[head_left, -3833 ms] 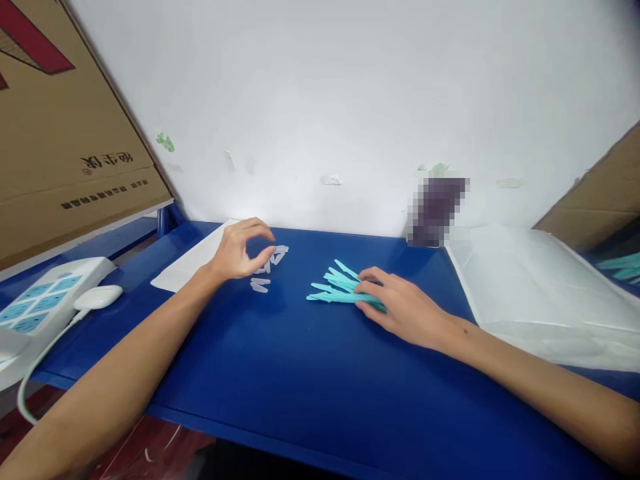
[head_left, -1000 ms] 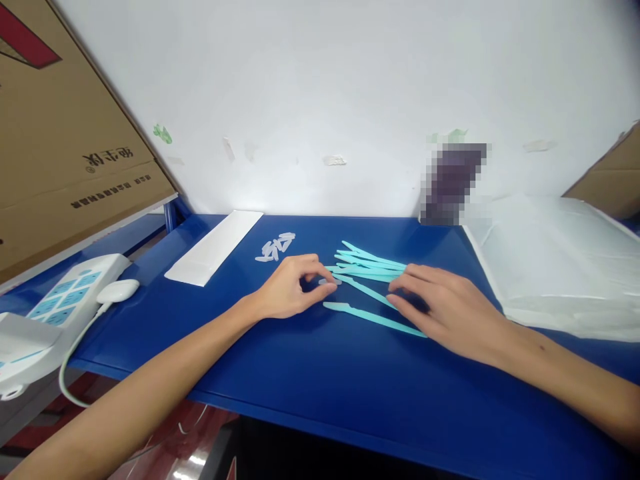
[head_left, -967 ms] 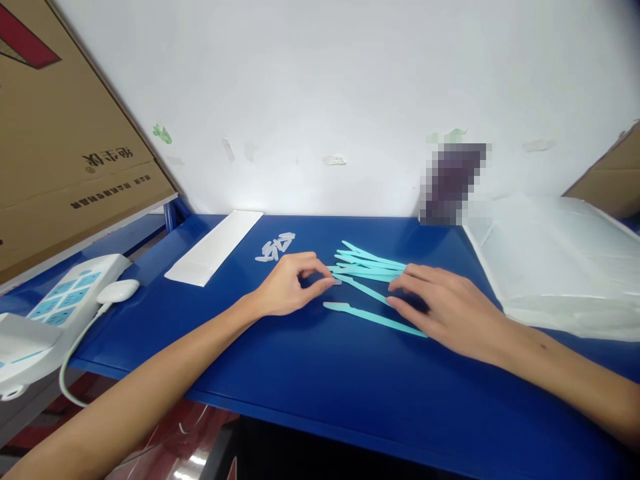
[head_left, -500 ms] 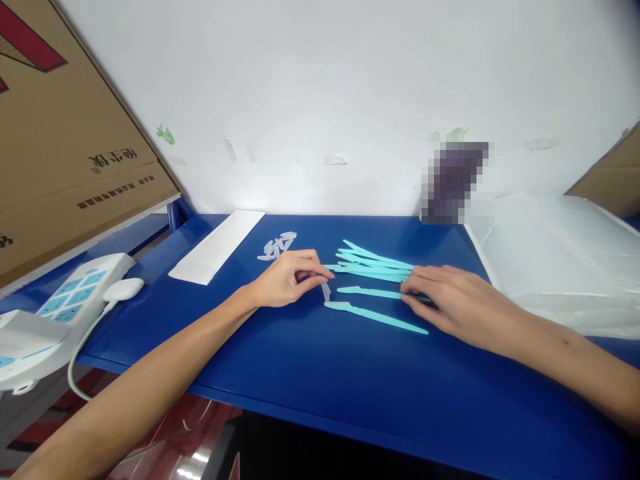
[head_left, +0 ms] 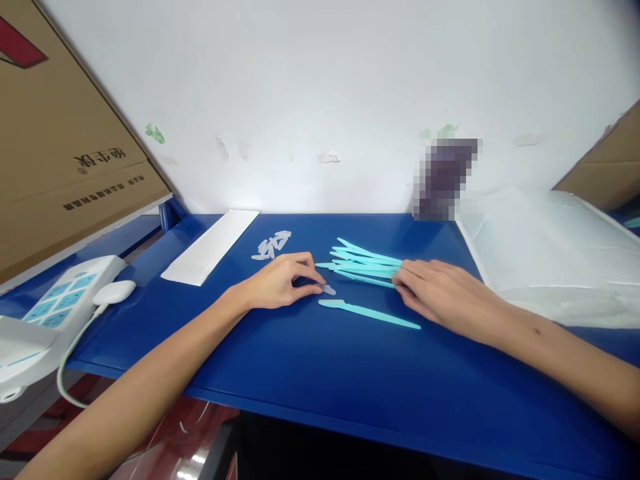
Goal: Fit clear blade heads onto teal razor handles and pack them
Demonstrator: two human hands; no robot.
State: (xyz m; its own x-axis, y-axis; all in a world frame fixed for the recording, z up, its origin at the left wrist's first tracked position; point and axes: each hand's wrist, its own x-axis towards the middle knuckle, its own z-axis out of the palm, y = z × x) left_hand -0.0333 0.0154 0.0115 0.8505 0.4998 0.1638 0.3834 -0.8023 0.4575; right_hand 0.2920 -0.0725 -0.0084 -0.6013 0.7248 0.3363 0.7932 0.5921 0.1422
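Observation:
My left hand point(head_left: 280, 285) rests on the blue table point(head_left: 310, 373), thumb and fingers pinched on a small clear cap point(head_left: 328, 289) that lies at their tips. Just right of the cap is a fan of several teal plastic sticks point(head_left: 360, 261). My right hand point(head_left: 440, 295) lies flat with fingers stretched over the sticks' right ends. One teal stick point(head_left: 370, 313) lies apart, in front of the fan, between both hands. A small heap of clear caps point(head_left: 271, 245) sits behind my left hand.
A flat white packet point(head_left: 210, 247) lies at the back left. A white power strip point(head_left: 50, 307) with a plug point(head_left: 114, 291) sits left, under a tilted cardboard box point(head_left: 65, 133). A clear plastic bag point(head_left: 550, 253) covers the right side. A blurred dark object point(head_left: 445, 177) stands by the wall.
The teal stick under my right fingers has swung back against the fan. The clear cap at my left fingertips has turned from upright to lying flat.

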